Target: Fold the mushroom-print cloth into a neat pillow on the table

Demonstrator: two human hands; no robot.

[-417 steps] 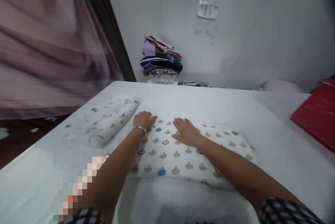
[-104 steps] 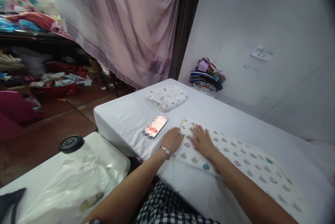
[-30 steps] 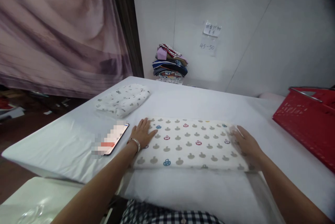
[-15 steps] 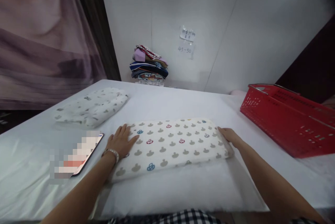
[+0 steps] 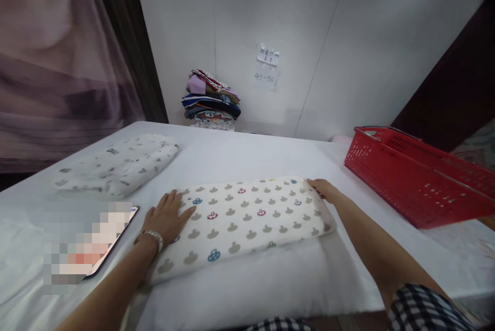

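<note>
A flat folded white cloth point(image 5: 240, 222) with grey, red and blue mushroom prints lies in front of me. Translucent plastic point(image 5: 340, 274) shows around its right side and below it. On the cloth's left end rests my left hand point(image 5: 166, 217), palm down with its fingers spread. My right hand point(image 5: 325, 190) is at the far right corner, fingers bent over the edge of the cloth. Its thumb side is partly hidden.
Another printed white cloth point(image 5: 119, 163) lies at the far left, and a phone point(image 5: 112, 243) with a blurred screen is nearer. A red basket point(image 5: 410, 181) stands at the right. Folded clothes point(image 5: 211, 99) are stacked by the wall under paper notes point(image 5: 266, 65).
The view has shifted slightly, so everything sits a little further left. Both hands keep their places on the mushroom-print cloth. A checked sleeve now shows on my right arm.
</note>
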